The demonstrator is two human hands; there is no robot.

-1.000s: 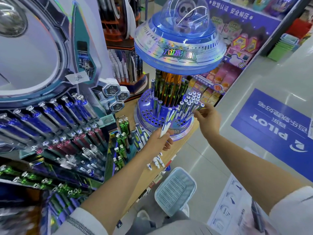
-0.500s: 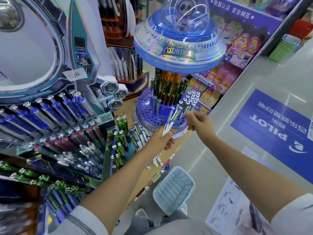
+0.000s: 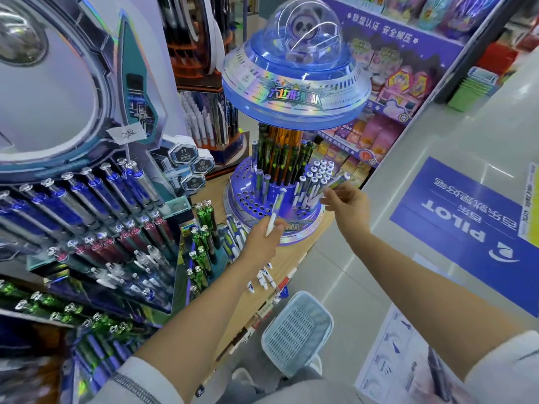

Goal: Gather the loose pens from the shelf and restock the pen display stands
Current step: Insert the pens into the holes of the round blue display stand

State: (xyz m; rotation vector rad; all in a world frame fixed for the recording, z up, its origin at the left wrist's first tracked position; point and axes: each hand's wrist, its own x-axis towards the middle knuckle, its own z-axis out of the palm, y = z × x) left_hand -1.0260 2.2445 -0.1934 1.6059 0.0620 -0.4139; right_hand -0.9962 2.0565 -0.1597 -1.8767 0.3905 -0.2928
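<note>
- On the wooden shelf [image 3: 291,259], at its aisle end: a round blue stand [image 3: 248,199]. Its base ring is full of holes, many of them bare on the near-left side.
- Stand centre: dark green and orange pens [image 3: 280,158] upright round the post. A cluster of white-capped pens [image 3: 319,170] stands in the holes on the right side.
- Above the stand: a saucer-shaped top [image 3: 294,94] with a clear dome and a panda figure inside.
- Left hand [image 3: 261,243]: in front of the stand's near edge, fingers curled and clamped on the lower end of a white pen [image 3: 275,209]. The pen points up, tilted slightly right, with its top end over the bare holes and not seated in any.
- Right hand [image 3: 348,205]: just right of the stand, thumb and fingers pinched on a second pen [image 3: 337,183]. This pen slants up to the right, just beside the white-capped cluster; contact with the cluster cannot be told.
- Loose pens [image 3: 264,279]: several white-and-blue ones lie flat on the shelf under the left wrist, near the front edge.
- Left of the stand: a large display [image 3: 87,199] with slanted rows of blue, red, clear and green pens.
- Floor: a pale mesh basket [image 3: 297,330] below the shelf edge; a blue sticker [image 3: 466,217] reading PILOT, well to the right.
</note>
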